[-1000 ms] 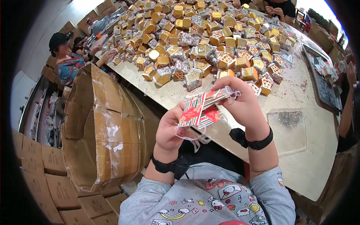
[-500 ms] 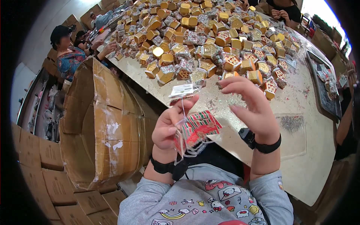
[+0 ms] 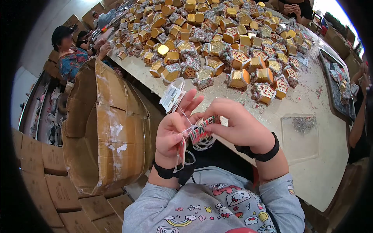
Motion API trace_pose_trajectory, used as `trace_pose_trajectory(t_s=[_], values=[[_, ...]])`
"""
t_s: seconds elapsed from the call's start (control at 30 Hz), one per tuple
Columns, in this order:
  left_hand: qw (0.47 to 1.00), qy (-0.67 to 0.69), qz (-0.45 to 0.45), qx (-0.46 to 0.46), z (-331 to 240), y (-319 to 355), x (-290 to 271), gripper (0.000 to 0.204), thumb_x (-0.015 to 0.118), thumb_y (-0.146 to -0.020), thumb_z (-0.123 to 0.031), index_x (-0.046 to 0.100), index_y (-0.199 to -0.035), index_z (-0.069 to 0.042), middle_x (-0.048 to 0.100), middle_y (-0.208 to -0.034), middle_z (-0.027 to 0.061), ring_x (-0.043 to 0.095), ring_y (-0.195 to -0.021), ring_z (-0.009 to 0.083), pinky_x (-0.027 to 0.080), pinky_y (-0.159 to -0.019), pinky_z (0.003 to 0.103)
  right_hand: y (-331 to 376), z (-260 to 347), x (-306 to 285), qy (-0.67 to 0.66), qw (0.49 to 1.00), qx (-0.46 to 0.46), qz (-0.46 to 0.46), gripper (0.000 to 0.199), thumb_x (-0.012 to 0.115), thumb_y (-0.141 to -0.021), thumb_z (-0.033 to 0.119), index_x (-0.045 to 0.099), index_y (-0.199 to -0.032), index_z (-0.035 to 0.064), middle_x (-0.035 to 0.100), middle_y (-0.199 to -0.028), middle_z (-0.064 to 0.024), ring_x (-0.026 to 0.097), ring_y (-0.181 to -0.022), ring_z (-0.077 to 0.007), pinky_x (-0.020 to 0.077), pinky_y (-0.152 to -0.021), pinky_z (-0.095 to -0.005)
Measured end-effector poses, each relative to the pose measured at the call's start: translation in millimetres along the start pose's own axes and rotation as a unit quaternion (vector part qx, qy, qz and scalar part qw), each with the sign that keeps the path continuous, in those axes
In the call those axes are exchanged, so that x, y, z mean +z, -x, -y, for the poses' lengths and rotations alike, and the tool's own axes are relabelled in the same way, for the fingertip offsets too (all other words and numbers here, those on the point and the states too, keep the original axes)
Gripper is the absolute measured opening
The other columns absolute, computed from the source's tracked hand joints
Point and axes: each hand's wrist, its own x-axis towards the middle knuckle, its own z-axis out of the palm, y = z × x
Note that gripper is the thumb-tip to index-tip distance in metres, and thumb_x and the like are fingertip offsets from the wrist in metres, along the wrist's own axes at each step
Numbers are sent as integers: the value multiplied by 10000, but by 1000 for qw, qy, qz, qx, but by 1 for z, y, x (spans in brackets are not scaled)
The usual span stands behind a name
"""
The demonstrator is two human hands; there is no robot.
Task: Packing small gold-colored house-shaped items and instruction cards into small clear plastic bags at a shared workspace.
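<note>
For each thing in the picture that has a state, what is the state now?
Left hand: closed on thin string and a red flat piece.
Right hand: pinching the red-green striped packet.
White tag: hanging on the string, raised.
Cardboard box: open.
Small gift boxes: piled on the table.

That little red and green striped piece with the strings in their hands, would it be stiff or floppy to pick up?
Probably floppy: the striped piece bends between the left hand and right hand, and its white strings hang in loose loops. It looks light, since fingertips alone hold it up. The strings seem apt to tangle, as they cross toward the white tag.
</note>
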Motion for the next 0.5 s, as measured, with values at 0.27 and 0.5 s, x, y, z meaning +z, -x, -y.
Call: trace_pose_trajectory(t_s=[0.27,0.5], values=[[995,84,27,-37,-3,10,-12,107,615,-725,-88,543,-674,-29,294,-1358,224,304,-1245,398,297,-976,568,7,3,-14,-163,976,101,-102,104,587,-754,-10,543,-848,-11,568,-758,-58,555,-727,-125,447,-639,-281],[998,-36,22,-53,1,11,-4,82,594,-740,-90,541,-702,-41,327,-1341,228,363,-1220,356,283,-998,476,7,6,-12,-338,922,152,-115,112,538,-808,-12,528,-919,2,549,-783,-7,534,-727,-50,450,-619,-213]])
